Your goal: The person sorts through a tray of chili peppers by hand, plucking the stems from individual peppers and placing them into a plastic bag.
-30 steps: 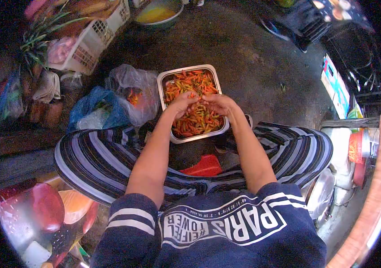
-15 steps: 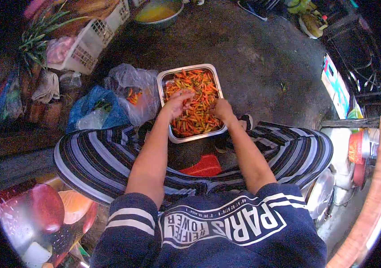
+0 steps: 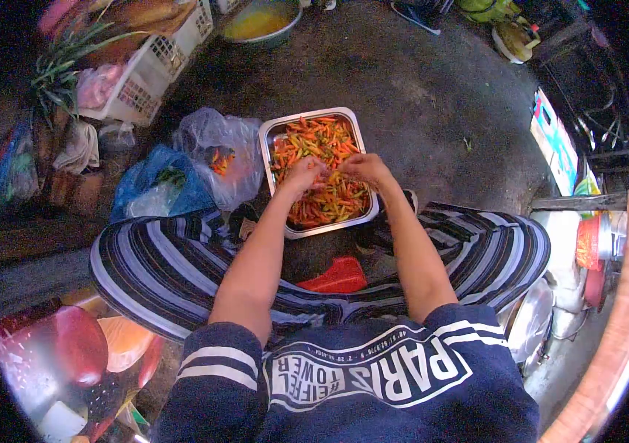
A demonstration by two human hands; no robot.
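Observation:
A rectangular metal tray [image 3: 264, 145] full of small red, orange and green chili peppers [image 3: 322, 137] rests on the floor in front of me. Over its middle, my left hand [image 3: 305, 176] is closed in a pinch, with what looks like a chili pepper at the fingertips. My right hand [image 3: 368, 170] comes in from the tray's right side, its fingers pinched together close to the left fingertips. Whatever the right fingers hold is too small to make out.
Left of the tray lie a clear plastic bag [image 3: 237, 136] with some chilies inside and a blue plastic bag [image 3: 126, 188]. Farther back stand a white basket [image 3: 137, 96] and a metal basin [image 3: 285, 31]. Something red [image 3: 338, 277] lies between my legs.
My right hand has moved left and up from the tray's right side toward my left hand. The left hand has shifted slightly down and right, its fingers now drawn together.

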